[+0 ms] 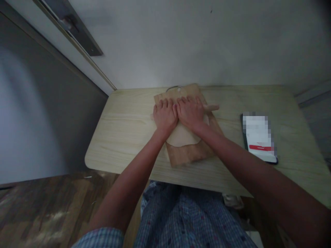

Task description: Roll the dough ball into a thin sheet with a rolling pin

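A wooden rolling pin [212,107] lies across a flat sheet of pale dough [183,136], its right end sticking out past my right hand. My left hand [165,115] presses down on the left part of the pin, fingers laid over it. Close beside it, thumbs nearly meeting, my right hand [190,112] bears on the right part. Most of the pin is hidden under both hands. Beneath the dough is a wooden cutting board [183,156], set at a slant, with a metal handle at its far edge.
A phone [258,137] with a lit, partly blurred screen lies on the light wooden table [121,127], right of the board. Behind the table stands a pale wall [181,44]. A door handle plate [82,34] is at the upper left.
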Available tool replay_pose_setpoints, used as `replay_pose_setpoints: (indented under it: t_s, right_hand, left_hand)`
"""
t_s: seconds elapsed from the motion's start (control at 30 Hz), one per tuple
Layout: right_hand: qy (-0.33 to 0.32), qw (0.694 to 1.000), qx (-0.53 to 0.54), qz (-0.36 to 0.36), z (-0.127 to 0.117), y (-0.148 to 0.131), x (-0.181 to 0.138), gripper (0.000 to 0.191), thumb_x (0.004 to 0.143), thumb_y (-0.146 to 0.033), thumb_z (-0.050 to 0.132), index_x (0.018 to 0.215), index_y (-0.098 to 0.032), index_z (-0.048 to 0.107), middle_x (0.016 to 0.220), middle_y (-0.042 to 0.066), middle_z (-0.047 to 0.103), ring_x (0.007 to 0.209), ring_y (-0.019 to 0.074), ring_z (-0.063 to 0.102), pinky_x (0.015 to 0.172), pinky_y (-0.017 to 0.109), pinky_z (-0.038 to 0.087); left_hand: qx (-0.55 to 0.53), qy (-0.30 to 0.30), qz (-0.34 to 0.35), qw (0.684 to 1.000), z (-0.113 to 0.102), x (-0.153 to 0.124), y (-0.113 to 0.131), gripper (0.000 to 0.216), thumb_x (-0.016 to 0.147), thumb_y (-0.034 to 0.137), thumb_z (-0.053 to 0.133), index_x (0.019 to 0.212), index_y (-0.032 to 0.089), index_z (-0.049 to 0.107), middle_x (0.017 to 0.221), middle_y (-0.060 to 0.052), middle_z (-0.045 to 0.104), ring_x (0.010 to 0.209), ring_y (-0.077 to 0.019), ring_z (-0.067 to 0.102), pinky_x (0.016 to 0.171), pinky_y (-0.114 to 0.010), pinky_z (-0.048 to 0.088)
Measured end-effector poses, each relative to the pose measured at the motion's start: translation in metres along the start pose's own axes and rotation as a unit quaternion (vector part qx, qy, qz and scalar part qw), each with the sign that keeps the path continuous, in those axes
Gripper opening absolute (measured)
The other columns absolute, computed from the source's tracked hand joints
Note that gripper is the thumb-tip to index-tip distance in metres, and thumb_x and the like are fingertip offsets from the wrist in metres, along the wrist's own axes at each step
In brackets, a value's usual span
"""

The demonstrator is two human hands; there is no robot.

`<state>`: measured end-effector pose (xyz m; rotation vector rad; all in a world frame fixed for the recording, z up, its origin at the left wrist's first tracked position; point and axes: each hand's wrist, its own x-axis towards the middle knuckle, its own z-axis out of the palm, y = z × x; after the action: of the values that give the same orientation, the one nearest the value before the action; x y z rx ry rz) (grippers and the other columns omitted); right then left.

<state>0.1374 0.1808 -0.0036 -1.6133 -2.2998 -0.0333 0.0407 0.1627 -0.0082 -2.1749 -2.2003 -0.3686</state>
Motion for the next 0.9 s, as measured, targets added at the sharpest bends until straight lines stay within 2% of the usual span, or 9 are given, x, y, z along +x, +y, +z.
replay_pose_setpoints:
  t_s: [0.23, 0.4, 0.47, 0.53, 0.63, 0.73, 0.8, 0.83, 0.9]
  right_hand:
    - [0.023, 1.000, 0.002, -0.010, -0.013, -0.010, -0.057, 0.039, 0.086, -0.026, 0.029, 0.120, -0.016, 0.045, 0.131, 0.012, 0.039, 0.119, 0.0219, 0.035, 0.098, 0.044, 0.018]
    - [-0.010, 0.994, -0.024, -0.108, -0.031, 0.000, -0.078, 0.039, 0.083, -0.017, 0.032, 0.120, -0.021, 0.044, 0.118, 0.010, 0.052, 0.109, 0.0224, 0.044, 0.097, 0.045, 0.020]
    - [-0.025, 0.988, -0.039, -0.146, -0.039, 0.007, -0.078, 0.039, 0.082, -0.012, 0.032, 0.117, -0.021, 0.046, 0.111, 0.010, 0.055, 0.104, 0.0216, 0.046, 0.095, 0.042, 0.026]
    - [-0.040, 0.986, -0.044, -0.156, -0.044, 0.014, -0.076, 0.036, 0.081, -0.011, 0.035, 0.113, -0.019, 0.049, 0.105, 0.010, 0.057, 0.099, 0.0218, 0.048, 0.088, 0.038, 0.034]
    - [-0.030, 0.996, -0.007, -0.085, -0.048, 0.026, -0.074, 0.029, 0.080, -0.016, 0.040, 0.106, -0.018, 0.051, 0.100, 0.012, 0.057, 0.094, 0.0232, 0.050, 0.078, 0.036, 0.041]
    - [0.012, 0.991, 0.122, 0.056, -0.048, 0.041, -0.075, 0.024, 0.080, -0.023, 0.040, 0.100, -0.015, 0.052, 0.097, 0.012, 0.057, 0.090, 0.0226, 0.052, 0.074, 0.034, 0.042]
    - [0.026, 0.957, 0.246, 0.151, -0.047, 0.051, -0.077, 0.023, 0.079, -0.028, 0.040, 0.092, -0.014, 0.053, 0.089, 0.010, 0.059, 0.082, 0.0207, 0.055, 0.071, 0.032, 0.043]
    - [0.025, 0.932, 0.307, 0.193, -0.046, 0.055, -0.078, 0.022, 0.078, -0.031, 0.041, 0.087, -0.015, 0.053, 0.083, 0.009, 0.059, 0.077, 0.0195, 0.055, 0.068, 0.031, 0.043]
    - [0.010, 0.875, 0.406, 0.265, -0.045, 0.061, -0.081, 0.021, 0.075, -0.036, 0.042, 0.078, -0.017, 0.052, 0.073, 0.004, 0.058, 0.066, 0.0169, 0.055, 0.060, 0.028, 0.043]
  left_hand:
    - [-0.021, 0.036, 0.012, 0.999, -0.007, -0.059, 0.008, 0.050, 0.086, 0.028, 0.023, 0.134, 0.014, 0.017, 0.140, -0.010, 0.021, 0.129, -0.0198, 0.013, 0.103, -0.046, 0.010]
    - [-0.092, 0.018, 0.033, 0.995, -0.011, -0.094, 0.007, 0.056, 0.084, 0.030, 0.029, 0.135, 0.015, 0.009, 0.141, -0.012, 0.018, 0.130, -0.0213, 0.011, 0.102, -0.048, 0.013]
    - [-0.134, 0.028, 0.054, 0.989, -0.016, -0.103, 0.003, 0.057, 0.083, 0.027, 0.031, 0.134, 0.015, 0.009, 0.140, -0.013, 0.018, 0.129, -0.0207, 0.012, 0.102, -0.046, 0.017]
    - [-0.182, 0.060, 0.070, 0.979, -0.021, -0.109, -0.004, 0.053, 0.082, 0.024, 0.033, 0.132, 0.015, 0.015, 0.139, -0.014, 0.021, 0.129, -0.0196, 0.016, 0.101, -0.043, 0.023]
    - [-0.255, 0.126, 0.049, 0.957, -0.029, -0.111, -0.015, 0.041, 0.081, 0.022, 0.035, 0.121, 0.018, 0.034, 0.130, -0.013, 0.037, 0.122, -0.0191, 0.032, 0.097, -0.039, 0.032]
    - [-0.314, 0.118, -0.003, 0.942, -0.034, -0.100, -0.026, 0.031, 0.078, 0.020, 0.038, 0.108, 0.017, 0.045, 0.109, -0.011, 0.053, 0.103, -0.0188, 0.050, 0.086, -0.037, 0.042]
    - [-0.315, 0.074, -0.003, 0.946, -0.036, -0.091, -0.031, 0.031, 0.077, 0.019, 0.040, 0.107, 0.016, 0.047, 0.105, -0.011, 0.056, 0.099, -0.0187, 0.052, 0.084, -0.036, 0.044]
    - [-0.301, 0.051, 0.020, 0.952, -0.036, -0.087, -0.032, 0.033, 0.077, 0.021, 0.042, 0.110, 0.016, 0.046, 0.110, -0.012, 0.054, 0.103, -0.0193, 0.050, 0.086, -0.037, 0.042]
    - [-0.244, -0.002, 0.115, 0.963, -0.037, -0.079, -0.031, 0.043, 0.078, 0.028, 0.045, 0.119, 0.017, 0.040, 0.126, -0.013, 0.043, 0.118, -0.0209, 0.038, 0.095, -0.039, 0.034]
